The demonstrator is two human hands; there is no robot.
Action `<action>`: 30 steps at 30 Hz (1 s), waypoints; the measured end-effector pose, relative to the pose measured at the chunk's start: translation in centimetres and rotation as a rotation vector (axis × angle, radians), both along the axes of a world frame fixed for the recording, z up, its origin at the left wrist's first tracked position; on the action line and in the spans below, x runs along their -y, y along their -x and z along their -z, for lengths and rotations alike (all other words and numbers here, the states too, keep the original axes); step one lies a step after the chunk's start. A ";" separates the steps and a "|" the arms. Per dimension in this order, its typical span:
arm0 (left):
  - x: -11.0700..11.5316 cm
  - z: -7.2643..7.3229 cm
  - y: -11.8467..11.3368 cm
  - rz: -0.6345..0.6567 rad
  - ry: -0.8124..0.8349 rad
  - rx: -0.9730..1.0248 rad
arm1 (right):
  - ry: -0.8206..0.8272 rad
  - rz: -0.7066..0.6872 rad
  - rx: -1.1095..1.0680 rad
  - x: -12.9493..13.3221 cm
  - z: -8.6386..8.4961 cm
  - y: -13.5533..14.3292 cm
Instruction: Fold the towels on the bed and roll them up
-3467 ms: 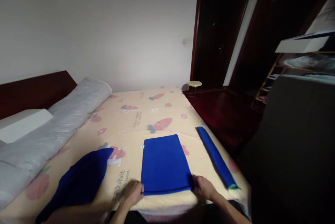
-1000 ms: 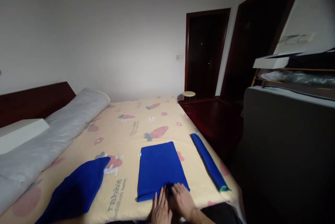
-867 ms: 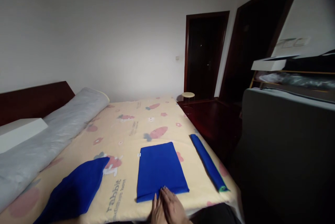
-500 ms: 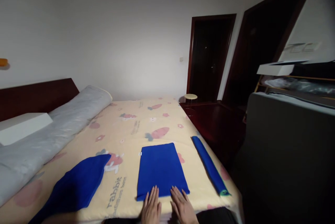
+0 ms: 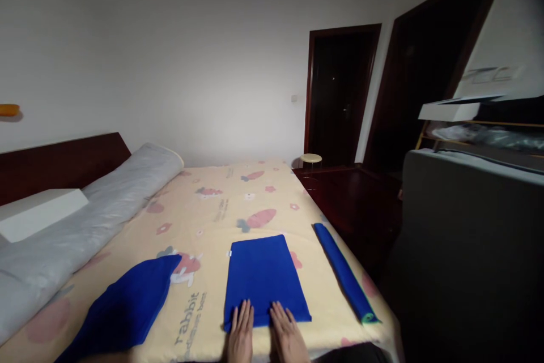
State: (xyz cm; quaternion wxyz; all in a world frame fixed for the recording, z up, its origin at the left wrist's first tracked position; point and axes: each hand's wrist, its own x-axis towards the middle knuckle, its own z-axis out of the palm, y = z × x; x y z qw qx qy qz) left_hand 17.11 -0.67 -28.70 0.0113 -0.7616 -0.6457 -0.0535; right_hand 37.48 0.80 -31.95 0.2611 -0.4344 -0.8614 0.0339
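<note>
A flat blue cloth [image 5: 266, 275] with a small white tag at its left side lies in front of me. Its near edge looks slightly turned over. My left hand [image 5: 241, 329] rests on that edge toward the left, fingers stretched out. Beside it, my right hand [image 5: 287, 329] lies on the same edge, fingers also straight. Neither hand grasps the cloth. To the right is a rolled blue cloth [image 5: 342, 272] with a green inner side showing at its near end. Another blue cloth [image 5: 131, 300] lies loosely spread at the left.
The cloths lie on a bed with a cream rabbit-print sheet [image 5: 208, 261]. A grey rolled bedding piece [image 5: 114, 204] and a white box [image 5: 46, 213] sit along the left. A dark grey panel [image 5: 463, 250] stands on the right; a stool [image 5: 311, 158] is near the door.
Both hands have shifted slightly left along the cloth's near edge, the right one more. The view has tilted a little. The other cloths stay in place.
</note>
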 end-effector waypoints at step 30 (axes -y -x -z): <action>-2.1 0.2 -1.7 0.113 -0.147 0.131 | 0.155 -0.016 0.008 -2.5 -3.8 1.5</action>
